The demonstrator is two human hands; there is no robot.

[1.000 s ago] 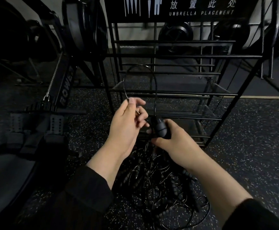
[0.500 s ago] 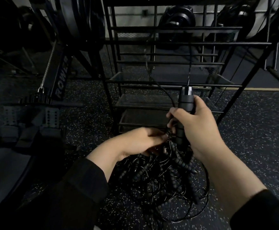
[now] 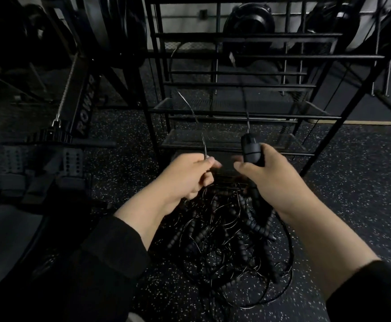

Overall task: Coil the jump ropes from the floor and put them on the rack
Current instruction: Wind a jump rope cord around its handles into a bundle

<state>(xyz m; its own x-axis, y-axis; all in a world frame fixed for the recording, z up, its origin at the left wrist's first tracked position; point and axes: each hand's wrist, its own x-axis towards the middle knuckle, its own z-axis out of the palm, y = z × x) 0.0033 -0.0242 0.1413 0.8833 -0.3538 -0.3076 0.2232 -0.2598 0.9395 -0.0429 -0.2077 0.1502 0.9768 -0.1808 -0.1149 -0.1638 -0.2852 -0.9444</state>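
Observation:
A tangled pile of black jump ropes [image 3: 224,238] with ribbed handles lies on the speckled floor below my hands. My right hand [image 3: 273,177] grips a black jump rope handle [image 3: 251,149] upright, with its thin cable rising from the top. My left hand [image 3: 189,177] pinches that thin cable [image 3: 204,145], which arcs up in a loop in front of the black metal rack [image 3: 236,112]. The rack's mesh shelves stand directly behind the pile.
A rowing machine [image 3: 83,108] with foot plates [image 3: 69,163] stands at the left. Weight plates [image 3: 247,19] lean behind the rack. Speckled rubber floor [image 3: 352,182] stretches to the right.
My left hand rose from the pile and now pinches the cable. My right hand, still on the handle, dropped slightly. The view tilted downward.

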